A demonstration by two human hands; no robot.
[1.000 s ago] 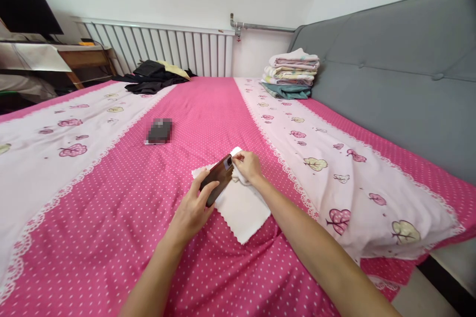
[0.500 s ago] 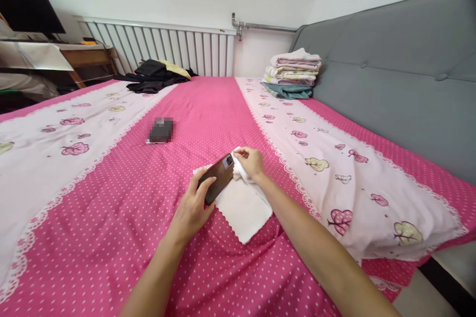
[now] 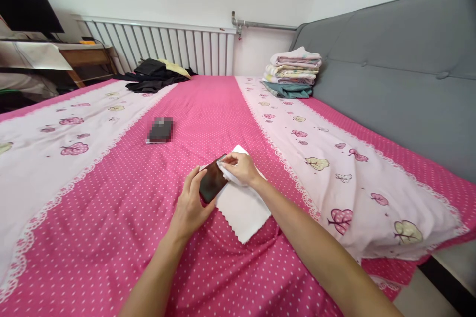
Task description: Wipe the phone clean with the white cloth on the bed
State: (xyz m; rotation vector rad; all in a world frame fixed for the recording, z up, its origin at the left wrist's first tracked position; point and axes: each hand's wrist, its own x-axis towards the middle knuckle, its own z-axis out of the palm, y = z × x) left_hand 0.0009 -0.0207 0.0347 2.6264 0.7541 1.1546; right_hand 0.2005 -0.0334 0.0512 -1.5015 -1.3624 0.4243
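My left hand (image 3: 194, 204) grips a dark smartphone (image 3: 212, 181) by its long edges, fingers on the far side and thumb on the near side. The phone's glossy dark face points up. My right hand (image 3: 240, 167) pinches a bunched part of a white cloth (image 3: 229, 176) and presses it on the phone's upper right end, covering that corner. A flat white cloth with zigzag edges (image 3: 243, 213) lies on the bed below the phone and my right hand. Whether the bunched part belongs to this same cloth I cannot tell.
A blurred dark object (image 3: 160, 130) lies on the pink dotted bedspread (image 3: 208, 109). Farther back are a heap of dark clothes (image 3: 156, 75) and a folded fabric stack (image 3: 292, 73). A grey headboard (image 3: 390, 69) stands right, a white radiator (image 3: 159, 44) behind.
The phone now shows its glossy dark face instead of its brown back with the camera. My right hand has moved left, bringing the bunched cloth from beside the phone's end onto its face.
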